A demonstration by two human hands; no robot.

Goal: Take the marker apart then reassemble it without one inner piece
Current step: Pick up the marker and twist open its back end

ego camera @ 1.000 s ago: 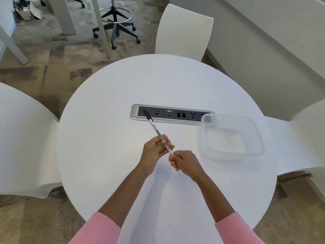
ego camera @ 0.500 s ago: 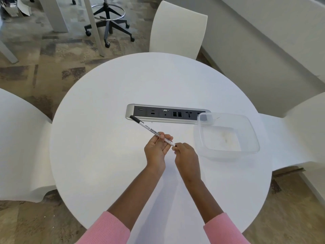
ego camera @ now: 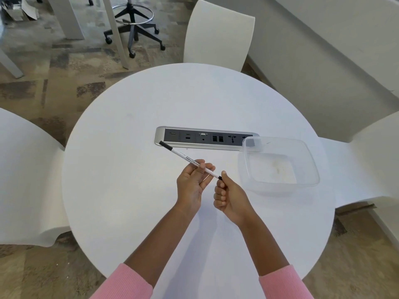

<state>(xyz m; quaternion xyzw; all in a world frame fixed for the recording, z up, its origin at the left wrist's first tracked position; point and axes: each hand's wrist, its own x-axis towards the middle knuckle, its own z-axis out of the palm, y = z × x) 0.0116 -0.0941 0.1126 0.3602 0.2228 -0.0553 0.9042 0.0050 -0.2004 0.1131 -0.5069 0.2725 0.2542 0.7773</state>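
A thin white marker (ego camera: 183,157) with black print and a black cap at its far left end is held above the round white table (ego camera: 121,190). My left hand (ego camera: 192,184) pinches the marker's barrel near the middle between thumb and fingertips. My right hand (ego camera: 228,196) is curled into a fist, with thumb and forefinger closed on the marker's black near end. The marker slants from upper left down to lower right. The near tip is mostly hidden by my right fingers.
A clear plastic container (ego camera: 278,164) sits at the right of the table. A silver and black socket panel (ego camera: 205,138) is set into the table's middle. White chairs (ego camera: 218,33) surround the table; a wheeled stool base (ego camera: 133,29) stands on the floor behind.
The marker has tilted flatter, its capped end swinging left and down off the socket panel. My hands have drawn slightly apart, exposing the black near end.
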